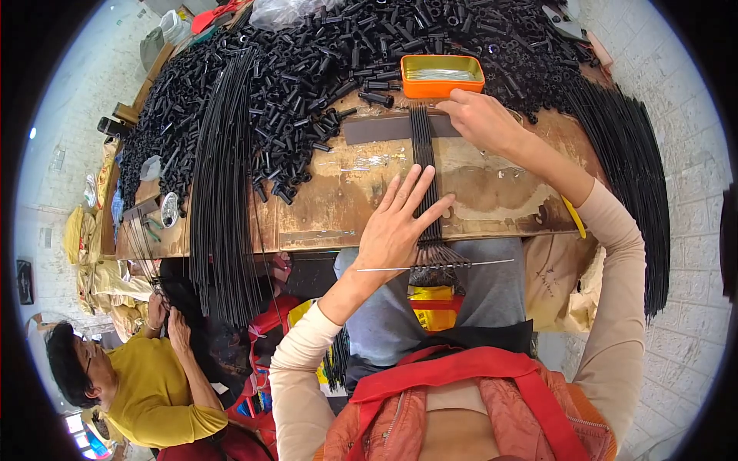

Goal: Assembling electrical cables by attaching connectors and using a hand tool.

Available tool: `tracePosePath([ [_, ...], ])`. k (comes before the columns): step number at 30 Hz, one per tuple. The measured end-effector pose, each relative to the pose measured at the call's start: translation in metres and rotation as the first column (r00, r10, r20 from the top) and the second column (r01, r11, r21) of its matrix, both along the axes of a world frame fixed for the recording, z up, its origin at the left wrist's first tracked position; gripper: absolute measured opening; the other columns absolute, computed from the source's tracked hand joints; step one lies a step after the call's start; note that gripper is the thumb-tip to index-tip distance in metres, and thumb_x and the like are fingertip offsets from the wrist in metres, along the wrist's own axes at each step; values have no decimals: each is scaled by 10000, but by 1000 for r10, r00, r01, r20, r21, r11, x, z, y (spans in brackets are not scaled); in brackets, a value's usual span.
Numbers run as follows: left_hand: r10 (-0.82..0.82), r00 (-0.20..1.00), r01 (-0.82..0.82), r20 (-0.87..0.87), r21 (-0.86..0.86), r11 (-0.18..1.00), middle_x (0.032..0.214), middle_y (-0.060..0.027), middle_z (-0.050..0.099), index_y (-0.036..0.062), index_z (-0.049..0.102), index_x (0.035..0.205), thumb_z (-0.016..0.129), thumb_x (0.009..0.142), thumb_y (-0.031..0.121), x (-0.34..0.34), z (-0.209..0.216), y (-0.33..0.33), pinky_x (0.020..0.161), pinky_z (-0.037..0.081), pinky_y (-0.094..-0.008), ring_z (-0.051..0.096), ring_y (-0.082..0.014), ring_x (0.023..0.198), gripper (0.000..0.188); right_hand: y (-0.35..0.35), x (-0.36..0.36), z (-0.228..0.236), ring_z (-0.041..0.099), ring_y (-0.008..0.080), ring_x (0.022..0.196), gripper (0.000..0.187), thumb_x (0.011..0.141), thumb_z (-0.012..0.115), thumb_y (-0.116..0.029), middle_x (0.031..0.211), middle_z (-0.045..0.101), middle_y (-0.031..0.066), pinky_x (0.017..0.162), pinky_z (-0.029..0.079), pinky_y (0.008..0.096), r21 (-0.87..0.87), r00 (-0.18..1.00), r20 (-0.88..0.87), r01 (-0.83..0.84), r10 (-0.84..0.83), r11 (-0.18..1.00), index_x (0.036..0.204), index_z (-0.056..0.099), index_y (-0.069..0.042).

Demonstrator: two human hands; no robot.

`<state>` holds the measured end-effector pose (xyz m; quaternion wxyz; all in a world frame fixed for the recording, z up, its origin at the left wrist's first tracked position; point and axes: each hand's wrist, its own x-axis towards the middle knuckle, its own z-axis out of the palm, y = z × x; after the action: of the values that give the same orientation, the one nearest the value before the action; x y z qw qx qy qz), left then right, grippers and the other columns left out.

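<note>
A row of thin black rods [421,138] lies side by side on the wooden table, running from its front edge toward the back. My left hand [396,219] rests flat across them, fingers spread. Beyond the table edge, their near ends meet a thin metal rod [492,262] that lies crosswise over my lap. At the rods' far ends my right hand [484,121] is closed in a pinch; what is between the fingertips is too small to make out. Just behind it stands an orange tin [442,88] with thin silvery pins inside. A flat dark strip [377,131] lies under the rods.
Black tubular plastic parts [307,84] are heaped across the back. Long black rods hang over the edge in a left bundle [223,177] and a right bundle [626,161]. A yellow-handled tool [573,217] lies at the right edge. A co-worker [154,376] handles thin rods at lower left.
</note>
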<state>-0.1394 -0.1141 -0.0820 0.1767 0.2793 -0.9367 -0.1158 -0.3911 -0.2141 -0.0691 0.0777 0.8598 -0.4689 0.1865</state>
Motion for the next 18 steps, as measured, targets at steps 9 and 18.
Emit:
tracePosePath([
  [9,1,1000,-1,11,3,1000,1540,-166,251,214,442,1402,710,705,267,-1,3,1,1158,230,-469,223,-343,1434,749,1,-2,1,628,309,853,246,797,566,-12,877,582,119,725,531,415,-24,996,38,-84,85,996,1031,638,-28],
  [18,13,993,2,117,-124,992,1536,-172,246,218,430,1418,706,763,452,0,-6,-2,1160,208,-483,219,-348,1431,748,1,-6,-4,624,317,894,259,807,554,-4,915,593,128,760,524,413,-4,993,73,-89,89,996,1053,631,-25],
])
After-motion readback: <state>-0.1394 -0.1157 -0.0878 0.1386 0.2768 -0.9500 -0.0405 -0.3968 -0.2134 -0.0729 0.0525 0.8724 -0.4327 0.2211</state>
